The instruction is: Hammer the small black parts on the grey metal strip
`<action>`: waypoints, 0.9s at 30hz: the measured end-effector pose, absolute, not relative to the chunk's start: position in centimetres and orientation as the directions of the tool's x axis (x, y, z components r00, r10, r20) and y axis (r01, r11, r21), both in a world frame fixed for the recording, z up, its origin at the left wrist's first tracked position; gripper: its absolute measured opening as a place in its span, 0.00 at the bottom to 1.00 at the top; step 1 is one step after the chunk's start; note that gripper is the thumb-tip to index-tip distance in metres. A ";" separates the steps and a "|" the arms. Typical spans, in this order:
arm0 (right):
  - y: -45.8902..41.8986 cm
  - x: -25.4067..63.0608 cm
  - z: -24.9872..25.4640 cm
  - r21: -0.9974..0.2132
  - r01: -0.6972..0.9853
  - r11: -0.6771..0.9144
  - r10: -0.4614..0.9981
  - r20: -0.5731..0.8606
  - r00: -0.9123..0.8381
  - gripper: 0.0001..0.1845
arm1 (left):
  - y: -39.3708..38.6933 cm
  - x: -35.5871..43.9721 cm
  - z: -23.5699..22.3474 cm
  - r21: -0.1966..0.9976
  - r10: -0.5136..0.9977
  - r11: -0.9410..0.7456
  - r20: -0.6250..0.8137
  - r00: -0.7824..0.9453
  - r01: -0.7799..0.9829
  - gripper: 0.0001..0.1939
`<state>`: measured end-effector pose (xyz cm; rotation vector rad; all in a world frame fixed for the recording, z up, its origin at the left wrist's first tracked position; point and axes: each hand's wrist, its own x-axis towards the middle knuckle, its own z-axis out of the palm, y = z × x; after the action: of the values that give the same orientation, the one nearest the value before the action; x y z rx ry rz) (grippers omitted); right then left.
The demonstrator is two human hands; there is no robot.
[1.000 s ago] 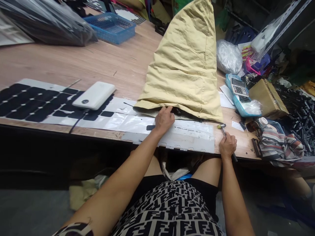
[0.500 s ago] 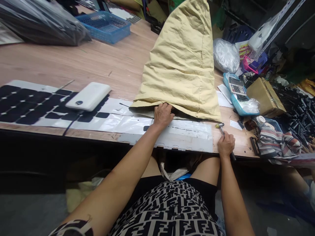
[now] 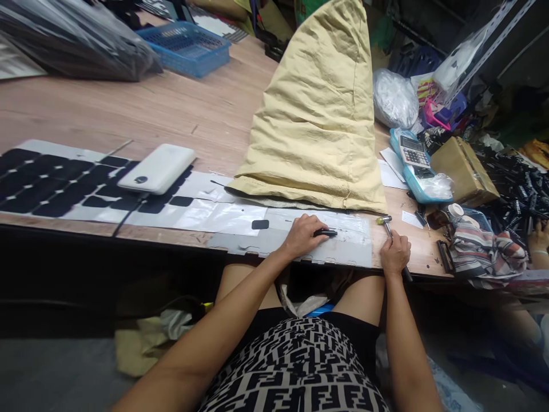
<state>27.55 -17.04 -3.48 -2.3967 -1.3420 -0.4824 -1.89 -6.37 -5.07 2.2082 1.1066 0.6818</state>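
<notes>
My left hand (image 3: 305,236) is closed on a short black bar-shaped piece (image 3: 326,233), whose exact kind I cannot make out. It is over the grey-white sheet (image 3: 274,245) along the table's front edge. To the right, my right hand (image 3: 395,253) grips a small hammer (image 3: 387,226) by its dark handle; the head, with a yellowish face, rests near the sheet's right end. Just beyond my left hand lies a large yellow cloth bag (image 3: 317,126), its mouth facing me and nearly flat. A black rounded patch (image 3: 260,224) lies on the white strip to the left.
A white power bank (image 3: 158,169) with a cable sits on a black-patterned sheet (image 3: 51,177). Behind are a blue basket (image 3: 189,48) and a dark plastic bag (image 3: 86,43). On the right are a calculator (image 3: 414,150), a cardboard box (image 3: 465,171), striped cloth (image 3: 476,246) and another person's hand (image 3: 539,237).
My left hand has come out of the yellow bag's mouth toward me and right, now with the black piece in it. The bag's mouth has sunk flatter. My right hand stays on the hammer.
</notes>
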 end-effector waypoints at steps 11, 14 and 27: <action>-18.2 25.0 -0.8 -0.394 0.859 -0.327 0.801 0.368 0.473 0.22 | -5.7 -2.1 -5.4 0.749 0.827 -0.467 0.180 0.533 0.471 0.09; -19.4 21.0 0.2 -0.548 0.831 -0.101 0.877 0.346 0.335 0.22 | -5.8 -2.0 -5.4 0.747 0.824 -0.468 0.177 0.538 0.472 0.10; -20.1 14.3 0.5 -0.508 0.856 0.098 0.940 0.329 0.087 0.22 | -6.0 -1.5 -4.8 0.769 0.872 -0.388 0.127 0.473 0.508 0.08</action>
<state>14.26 -20.10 0.50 -1.7626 -1.7738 0.1780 -1.49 -5.97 -4.81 2.0535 1.1394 0.6990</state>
